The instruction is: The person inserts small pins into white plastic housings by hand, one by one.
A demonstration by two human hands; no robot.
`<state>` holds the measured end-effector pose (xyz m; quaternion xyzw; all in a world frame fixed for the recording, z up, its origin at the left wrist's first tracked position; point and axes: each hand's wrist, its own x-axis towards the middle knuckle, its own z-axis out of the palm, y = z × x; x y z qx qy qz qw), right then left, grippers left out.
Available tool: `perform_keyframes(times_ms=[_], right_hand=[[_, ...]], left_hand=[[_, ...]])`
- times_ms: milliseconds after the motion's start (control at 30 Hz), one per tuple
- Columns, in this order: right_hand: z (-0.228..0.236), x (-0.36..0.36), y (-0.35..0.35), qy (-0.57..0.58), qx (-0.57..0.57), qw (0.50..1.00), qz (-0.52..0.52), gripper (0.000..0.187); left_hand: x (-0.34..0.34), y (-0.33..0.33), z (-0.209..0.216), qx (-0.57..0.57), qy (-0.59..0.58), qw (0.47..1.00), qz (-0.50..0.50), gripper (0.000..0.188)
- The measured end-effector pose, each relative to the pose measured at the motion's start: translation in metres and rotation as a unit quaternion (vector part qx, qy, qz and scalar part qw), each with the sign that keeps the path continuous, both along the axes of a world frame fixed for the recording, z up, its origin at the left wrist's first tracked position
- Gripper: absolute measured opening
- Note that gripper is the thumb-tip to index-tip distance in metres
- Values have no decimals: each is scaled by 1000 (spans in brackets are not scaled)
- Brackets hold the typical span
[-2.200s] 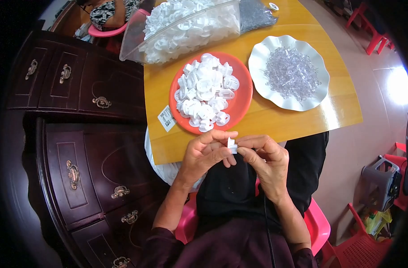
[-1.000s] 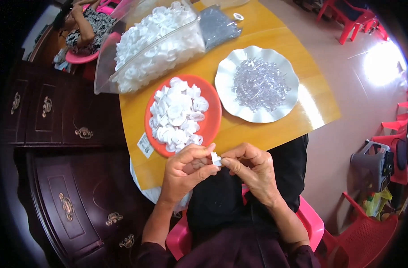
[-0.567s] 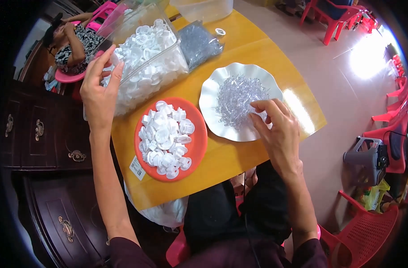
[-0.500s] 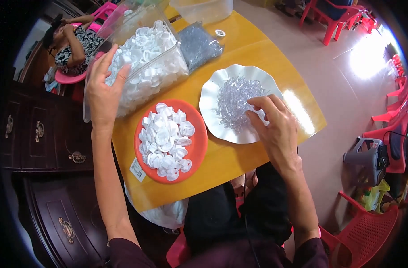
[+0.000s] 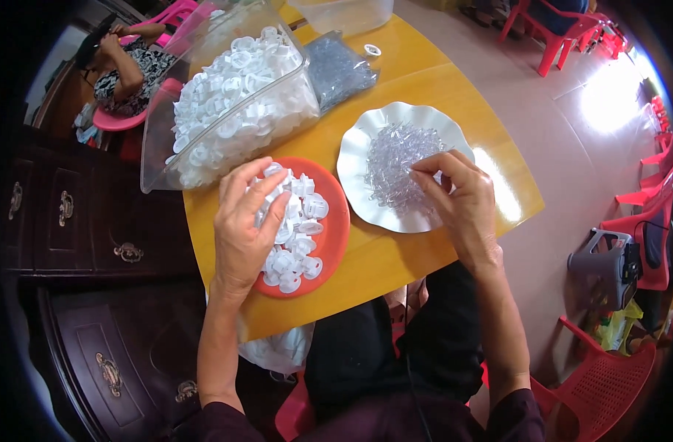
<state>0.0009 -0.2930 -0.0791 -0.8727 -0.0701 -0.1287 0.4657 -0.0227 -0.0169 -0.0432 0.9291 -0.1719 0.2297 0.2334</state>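
Note:
My left hand (image 5: 244, 225) is over the left side of an orange plate (image 5: 335, 239), its fingers curved and apart. Small white plastic parts (image 5: 296, 250), round and knob-like, are heaped on that plate. My right hand (image 5: 462, 199) hovers at the right of a white scalloped plate (image 5: 353, 188). Its thumb and forefinger are pinched together above a pile of small clear plastic pieces (image 5: 399, 158); whatever is between the fingertips is too small to make out.
A clear plastic bin (image 5: 156, 147) full of more white parts stands at the back left, with a bag of grey pieces (image 5: 340, 74) beside it. One white ring (image 5: 372, 50) lies apart on the yellow table (image 5: 425, 66). Dark drawers (image 5: 93, 243) flank the left; a person (image 5: 123, 74) sits beyond.
My left hand has moved from the bin toward me and right, over the orange plate. My right hand stays above the clear pieces, its fingertips now closer together.

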Motion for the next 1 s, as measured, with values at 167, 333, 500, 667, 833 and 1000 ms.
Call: perform_keyframes(times_ms=[167,333,500,667,833,1000], right_hand=[[5,-23,3,148,260,954,32,13],[11,-57,25,306,456,828,114,12],[4,-80,40,340,477,790,179,15],[2,-89,45,338,453,805,180,15],[3,-96,50,296,428,833,188,16],[2,-102,52,287,363,868,182,12]], left_hand=[[-23,-4,-7,15,34,999,-16,31],[-58,-29,-3,-112,107,987,-51,31],[-84,-42,-9,-285,228,928,-78,33],[-99,-38,-18,-362,253,895,-66,30],[-106,-45,-14,-250,185,950,-37,24],[-108,-47,-21,-214,105,970,-49,14]])
